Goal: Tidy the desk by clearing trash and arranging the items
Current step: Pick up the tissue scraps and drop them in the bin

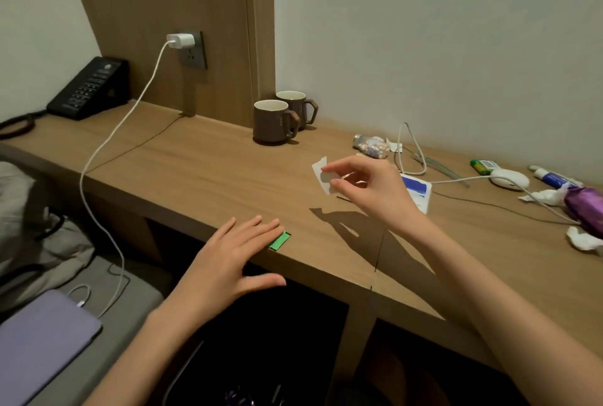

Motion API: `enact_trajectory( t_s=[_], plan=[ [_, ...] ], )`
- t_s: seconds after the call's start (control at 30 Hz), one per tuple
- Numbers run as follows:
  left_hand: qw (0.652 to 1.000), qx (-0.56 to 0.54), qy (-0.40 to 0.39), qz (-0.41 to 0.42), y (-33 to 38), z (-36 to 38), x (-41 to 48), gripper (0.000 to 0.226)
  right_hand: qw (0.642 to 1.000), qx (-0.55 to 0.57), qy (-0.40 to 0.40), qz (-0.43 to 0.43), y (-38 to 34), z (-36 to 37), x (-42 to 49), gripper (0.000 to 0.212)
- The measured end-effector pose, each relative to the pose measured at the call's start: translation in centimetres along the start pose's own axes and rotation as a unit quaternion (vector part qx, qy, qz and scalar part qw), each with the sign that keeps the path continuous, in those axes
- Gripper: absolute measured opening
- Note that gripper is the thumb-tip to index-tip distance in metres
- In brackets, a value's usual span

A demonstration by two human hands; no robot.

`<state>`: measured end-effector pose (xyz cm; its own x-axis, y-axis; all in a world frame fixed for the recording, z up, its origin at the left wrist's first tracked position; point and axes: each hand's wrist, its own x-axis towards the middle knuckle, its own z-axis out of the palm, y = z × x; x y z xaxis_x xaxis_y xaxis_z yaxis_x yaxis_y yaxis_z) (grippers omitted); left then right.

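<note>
A person's left hand [228, 262] lies flat and released at the front edge of the desk [195, 164]. Its straight fingers cover part of a small green slip [280, 240], apparently to pin it or slide it off the edge for collection. Whether the fingertips press on it cannot be told.

Further in, the right hand [368, 190] hangs above the desktop and pinches a white scrap [321, 173] between thumb and fingertips. The scrap is held clear of the wood, which suggests it has been singled out as trash. Just behind that hand a blue-and-white packet [419, 191] lies flat on the desk.

To the right, crumpled tissues [584, 239] and a purple wrapper [584, 206] lie near the desk's end, with a white cable [414, 151] looping among them. That end looks like the bulk of the clearing yet to be done. A small bottle [372, 146] lies on its side toward the wall.

At the back, two brown mugs [274, 123] stand upright and close together against the wall corner, seemingly already in order. A black telephone [88, 89] sits at the far left end. Above it a white charger [181, 41] is plugged into the wall socket, and its lead trails down off the desk.
</note>
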<state>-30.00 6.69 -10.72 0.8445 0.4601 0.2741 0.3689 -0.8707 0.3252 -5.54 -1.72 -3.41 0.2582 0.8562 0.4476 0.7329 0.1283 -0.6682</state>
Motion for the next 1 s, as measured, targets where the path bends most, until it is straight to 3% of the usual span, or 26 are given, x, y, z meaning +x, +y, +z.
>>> enact_trajectory(
  t_s=[0.13, 0.3, 0.47, 0.6, 0.73, 1.0],
  plan=[
    [0.988, -0.024, 0.154, 0.021, -0.2, 0.8, -1.8, 0.042, 0.998, 0.05, -0.026, 0.02, -1.1, 0.3, -2.1, 0.022],
    [0.97, -0.065, 0.235, 0.004, 0.3, 0.5, -3.2, 0.04, 0.989, 0.131, -0.07, 0.028, -3.1, 0.8, -4.5, 0.022],
    [0.926, -0.16, 0.321, -0.117, 0.8, 0.0, -5.0, 0.02, 0.975, 0.183, -0.124, 0.028, -4.9, 2.2, -6.7, 0.022],
    [0.917, -0.23, 0.252, -0.205, -1.8, 0.9, -7.8, 0.011, 0.96, 0.212, -0.183, 0.024, -5.0, 5.1, -8.6, 0.021],
    [0.931, -0.223, 0.069, -0.28, -6.9, 4.2, -10.6, 0.007, 0.946, 0.204, -0.248, 0.05, -3.5, 9.7, -10.2, 0.019],
    [0.893, -0.197, -0.115, -0.388, -12.4, 13.8, -13.2, 0.015, 0.913, 0.131, -0.33, 0.2, 4.6, 20.5, -12.5, 0.017]
  ],
)
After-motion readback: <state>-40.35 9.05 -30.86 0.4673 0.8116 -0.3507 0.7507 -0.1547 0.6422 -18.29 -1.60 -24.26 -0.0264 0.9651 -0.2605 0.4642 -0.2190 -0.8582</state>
